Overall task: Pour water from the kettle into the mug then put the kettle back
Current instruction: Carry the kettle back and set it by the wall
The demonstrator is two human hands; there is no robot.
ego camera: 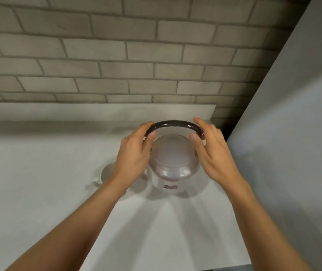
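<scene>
White counter (38, 173) runs under both forearms, brick wall (117, 55) beyond the fingertips, a grey panel (293, 133) just outboard of the right hand. Kettle (172, 165) sits on the counter between the two hands, its dark hoop handle (173, 123) arching up past the knuckles. Left hand (134, 151) curls loosely round the handle's left end, thumb under and fingers over, not clenched. Right hand (213, 151) is mostly flat and spread, thumb tip near the handle's right end, fingers along the outside; can't tell if it's actually gripping. Mug (107, 173) stands just below and outboard of the left wrist, partly hidden by it.

Step in hand looks like taking hold for the lift. Best to close one hand firmly mid-handle (off-centre grip would likely tip it), steady w/ the other, lift straight, then swing towards the mug.

A small label (170, 186) on the kettle's near side is too blurred to read.
</scene>
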